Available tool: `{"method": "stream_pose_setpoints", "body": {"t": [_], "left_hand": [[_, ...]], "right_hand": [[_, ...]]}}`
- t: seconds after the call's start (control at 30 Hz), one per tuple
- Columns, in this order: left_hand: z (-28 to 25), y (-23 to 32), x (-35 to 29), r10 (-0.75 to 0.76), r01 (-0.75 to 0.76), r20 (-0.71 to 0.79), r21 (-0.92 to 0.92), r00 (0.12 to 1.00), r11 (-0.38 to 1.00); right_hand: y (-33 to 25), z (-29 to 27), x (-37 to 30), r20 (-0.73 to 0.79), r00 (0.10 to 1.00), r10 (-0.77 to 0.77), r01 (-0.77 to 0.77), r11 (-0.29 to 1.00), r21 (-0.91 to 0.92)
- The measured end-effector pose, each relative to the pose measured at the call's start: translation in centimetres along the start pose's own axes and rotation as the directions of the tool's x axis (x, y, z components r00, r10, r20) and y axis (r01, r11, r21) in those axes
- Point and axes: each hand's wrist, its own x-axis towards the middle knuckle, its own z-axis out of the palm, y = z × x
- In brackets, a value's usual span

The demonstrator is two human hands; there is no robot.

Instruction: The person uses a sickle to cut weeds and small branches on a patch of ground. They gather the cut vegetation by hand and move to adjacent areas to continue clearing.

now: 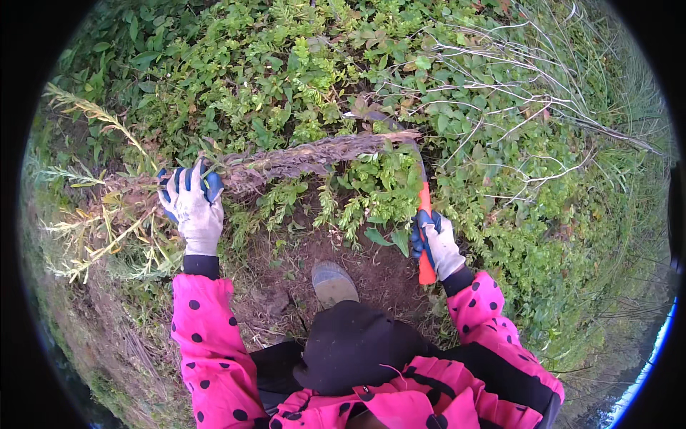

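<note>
My left hand (191, 204), in a white work glove with a blue palm, is closed round a thick plant stalk (307, 159) covered in shrivelled brown leaves. The stalk lies nearly level across the view, its pale bare end at the right and its leafy yellow-green shoots (107, 229) left of the hand. My right hand (436, 243), gloved alike, grips the orange handle of a sickle (424, 196). Its dark curved blade reaches up past the stalk's bare end and bends left, partly hidden behind stalk and leaves.
Low green plants (286, 79) cover the ground ahead. Dry bare branches (529, 93) spread at the upper right, with tall grass (629, 107) beyond. My shoe (334, 284) stands on brown soil (386, 286) close to my body.
</note>
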Motion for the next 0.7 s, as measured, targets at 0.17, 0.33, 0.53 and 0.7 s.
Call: {"method": "stream_pose_setpoints", "body": {"t": [0.17,0.33,0.53,0.7], "left_hand": [[-1.1,0.3,-1.0,0.048,-0.048,-0.058,-0.008,0.997,0.999],[-1.6,-0.6,-5.2,0.018,-0.034,0.223,0.064,0.975,0.997],[3.4,-9.8,-16.5,-0.38,0.205,0.743,0.322,0.551,0.924],[4.8,-7.3,-14.9,-0.179,0.181,0.46,0.041,0.87,0.983]], "right_hand": [[-4.0,1.9,5.8,0.047,0.995,-0.085,0.096,0.938,-0.333],[4.2,-0.4,-3.1,-0.002,0.997,-0.078,0.077,0.992,-0.1],[6.2,-3.6,-10.5,-0.2,0.963,-0.181,0.16,0.98,-0.117],[7.8,-0.2,-4.2,-0.12,0.875,-0.468,0.409,0.85,-0.333]]}}
